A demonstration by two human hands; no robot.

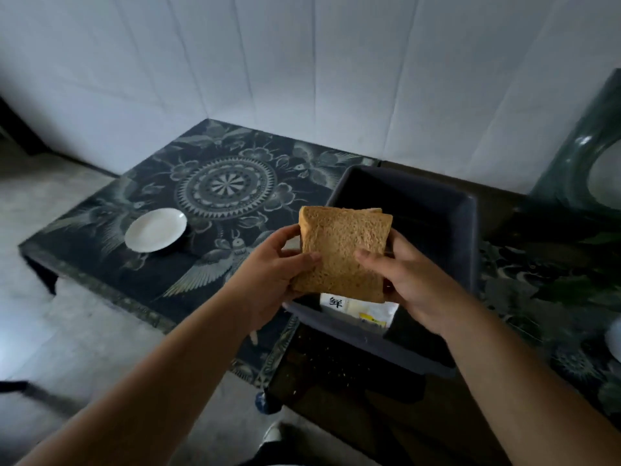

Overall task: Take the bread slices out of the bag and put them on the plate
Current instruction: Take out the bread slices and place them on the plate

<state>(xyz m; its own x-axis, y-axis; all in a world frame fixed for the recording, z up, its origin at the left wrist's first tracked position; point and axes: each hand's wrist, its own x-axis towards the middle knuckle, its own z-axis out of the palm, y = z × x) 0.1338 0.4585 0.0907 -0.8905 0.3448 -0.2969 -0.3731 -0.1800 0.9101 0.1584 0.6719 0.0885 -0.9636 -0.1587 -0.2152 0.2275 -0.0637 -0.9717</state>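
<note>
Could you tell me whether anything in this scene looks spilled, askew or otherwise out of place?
Pale crumbs lie scattered on the dark surface just in front of the grey tub. The slices of bread held by both hands are slightly fanned rather than squared. The plate sits bare and upright.

A single black Chinese character, 鲜, stands on the white plastic bread bag (pixel 356 312) at lower centre of the frame.

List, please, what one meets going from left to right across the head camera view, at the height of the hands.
White plate on the patterned table → left hand → bread slices → right hand → far wall of the dark bin.
</note>
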